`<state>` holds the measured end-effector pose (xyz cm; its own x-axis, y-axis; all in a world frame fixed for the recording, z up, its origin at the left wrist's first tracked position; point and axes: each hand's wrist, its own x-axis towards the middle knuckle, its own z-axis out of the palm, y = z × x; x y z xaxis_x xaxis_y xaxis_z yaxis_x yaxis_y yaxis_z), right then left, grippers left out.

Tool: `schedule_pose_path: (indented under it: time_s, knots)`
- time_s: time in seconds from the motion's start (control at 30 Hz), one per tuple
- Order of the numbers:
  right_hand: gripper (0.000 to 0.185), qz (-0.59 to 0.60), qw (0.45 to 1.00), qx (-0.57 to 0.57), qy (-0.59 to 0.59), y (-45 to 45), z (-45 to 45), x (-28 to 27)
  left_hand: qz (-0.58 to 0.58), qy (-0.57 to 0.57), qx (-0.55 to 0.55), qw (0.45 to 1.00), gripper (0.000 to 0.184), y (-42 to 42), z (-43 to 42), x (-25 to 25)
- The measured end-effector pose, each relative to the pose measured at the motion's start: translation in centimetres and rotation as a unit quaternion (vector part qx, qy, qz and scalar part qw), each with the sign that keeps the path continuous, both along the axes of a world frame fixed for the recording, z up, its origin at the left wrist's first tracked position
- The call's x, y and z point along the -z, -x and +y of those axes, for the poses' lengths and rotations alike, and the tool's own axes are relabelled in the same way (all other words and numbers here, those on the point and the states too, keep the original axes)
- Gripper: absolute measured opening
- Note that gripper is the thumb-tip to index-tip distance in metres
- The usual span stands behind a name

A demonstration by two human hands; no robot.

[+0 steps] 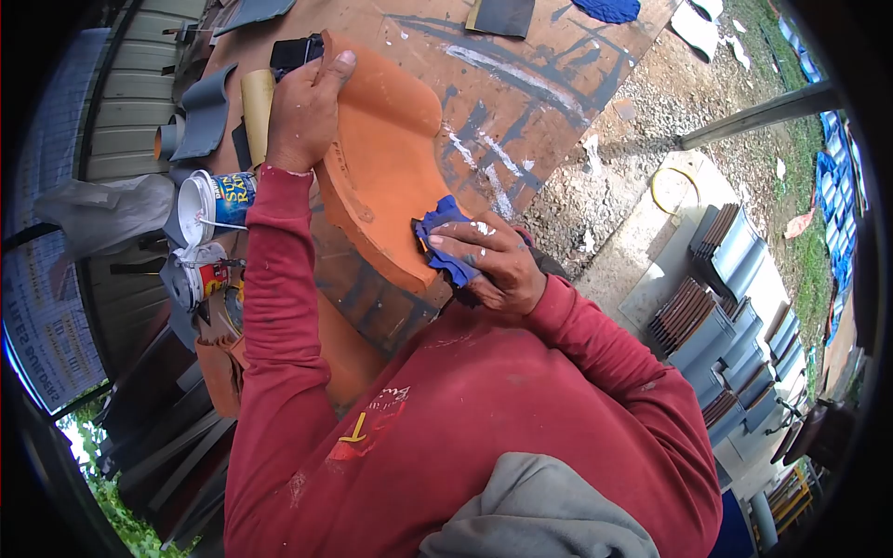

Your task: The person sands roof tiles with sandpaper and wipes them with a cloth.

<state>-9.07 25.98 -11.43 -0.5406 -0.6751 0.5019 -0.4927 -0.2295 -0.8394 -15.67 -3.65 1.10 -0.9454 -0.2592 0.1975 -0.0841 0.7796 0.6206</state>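
The fingers of the right hand [498, 265] are bunched over a crumpled blue cloth [445, 216], pressing it against the near end of an orange curved tile [386, 172]; white smears mark the knuckles (paint, by the look of it). The fingers of the left hand [302, 116] are closed on the tile's far left side, the thumb lying along its upper edge. The tile is held between the two hands over the worktop [549, 60], its hollow face turned up and its thick, rough edge towards the left arm. Both wrists come out of the cuffs of a maroon top [484, 391]. Around the tile, the brown worktop is streaked with grey and white. Just beside the left hand stands a yellowish roll [257, 107], with a grey curved tile [205, 112] farther left. Nearer the left forearm is a blue-labelled tub [228, 197] with a white inside, and next to it a red-labelled can [213, 275]. A dark square sheet [502, 16] and a second blue cloth [609, 7] lie at the worktop's far side. Well to the right, beyond some gravel [642, 107], grey tiles [712, 344] sit in stacks on a pale slab.
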Motion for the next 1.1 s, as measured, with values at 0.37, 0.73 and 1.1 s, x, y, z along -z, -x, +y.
schedule_pose_path:
  time_s: [0.37, 0.73, 1.1]
  knots:
    - [0.035, -0.298, 0.952, -0.003, 0.073, 6.6, -6.7, -2.5, -0.003, -0.033, -0.105, 0.994, 0.097, 0.6, 0.1, 0.4]
    - [0.025, -0.105, 0.974, -0.186, -0.082, 5.9, -6.5, -3.3, 0.015, -0.008, -0.14, 0.99, 0.088, -2.8, 0.3, -1.2]
    - [0.032, -0.173, 0.953, -0.243, 0.045, 5.0, -7.8, -1.0, 0.062, -0.004, -0.124, 0.99, 0.096, -3.7, -2.6, 0.0]
